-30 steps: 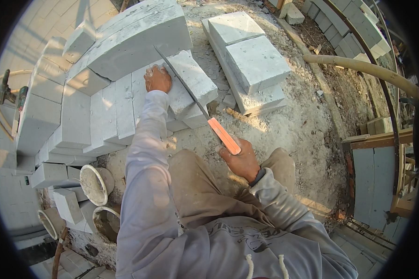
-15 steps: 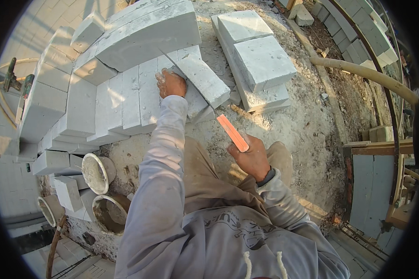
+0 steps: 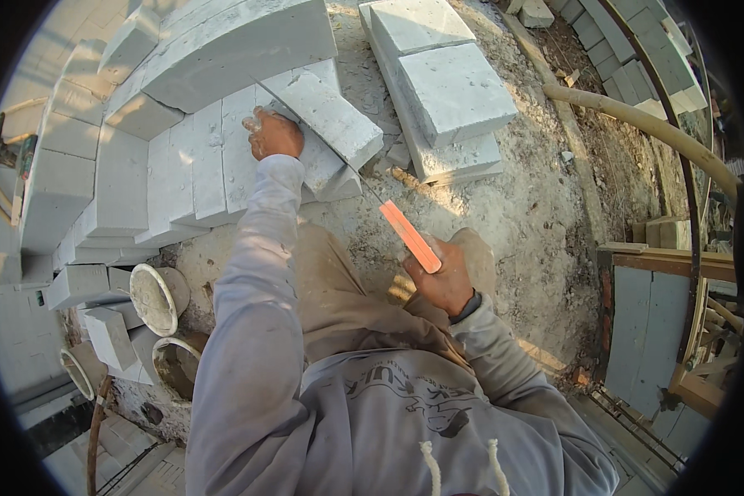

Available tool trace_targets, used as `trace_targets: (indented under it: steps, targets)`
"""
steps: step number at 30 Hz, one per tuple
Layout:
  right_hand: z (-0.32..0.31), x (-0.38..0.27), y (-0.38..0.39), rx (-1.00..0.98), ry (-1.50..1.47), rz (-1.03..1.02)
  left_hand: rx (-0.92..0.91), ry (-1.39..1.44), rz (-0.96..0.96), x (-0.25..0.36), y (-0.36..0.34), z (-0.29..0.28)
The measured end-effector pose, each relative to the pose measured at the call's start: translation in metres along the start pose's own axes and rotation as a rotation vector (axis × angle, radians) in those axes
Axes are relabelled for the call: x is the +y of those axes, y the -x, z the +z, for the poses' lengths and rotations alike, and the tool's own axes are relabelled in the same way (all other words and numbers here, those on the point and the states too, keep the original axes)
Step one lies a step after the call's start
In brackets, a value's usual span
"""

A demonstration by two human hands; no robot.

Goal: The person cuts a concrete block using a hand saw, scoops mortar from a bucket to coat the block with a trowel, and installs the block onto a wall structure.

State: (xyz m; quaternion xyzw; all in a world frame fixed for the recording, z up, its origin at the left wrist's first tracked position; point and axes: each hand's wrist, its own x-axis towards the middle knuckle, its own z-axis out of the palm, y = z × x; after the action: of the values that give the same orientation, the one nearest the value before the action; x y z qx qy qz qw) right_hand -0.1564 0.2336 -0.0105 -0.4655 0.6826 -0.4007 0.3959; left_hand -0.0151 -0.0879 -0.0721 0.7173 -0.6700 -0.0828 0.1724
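In my right hand is a handsaw, its orange handle wrapped by the fingers. The thin blade, seen almost edge-on, runs up and left along a light grey masonry block. My left hand is on the block's near-left side, left of the blade, with bent fingers. The fingers' undersides are hidden. Beneath lies a row of pale blocks set side by side. How deep the blade sits in the block cannot be made out.
More blocks are stacked at the far right, and a long block stands behind the row. To the left are several pale buckets. A thick hose crosses the right side, beyond dusty ground.
The saw has been drawn back toward me along the block. My left hand stays by the blade. The whole view has shifted, so the blocks appear farther left and higher.
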Motion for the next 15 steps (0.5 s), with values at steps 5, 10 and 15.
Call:
trace_targets:
  steps: [5, 10, 15]
  targets:
    - [-0.020, 0.010, 0.087, -0.043, -0.160, 0.087, 0.002, 0.016, -0.027, 0.004, 0.004, 0.000]
    - [0.002, -0.011, 0.037, 0.047, -0.094, 0.021, 0.014, -0.011, 0.024, 0.016, 0.014, -0.007]
    - [0.028, -0.022, -0.032, 0.046, 0.029, -0.100, 0.018, -0.002, -0.017, 0.002, 0.008, 0.003]
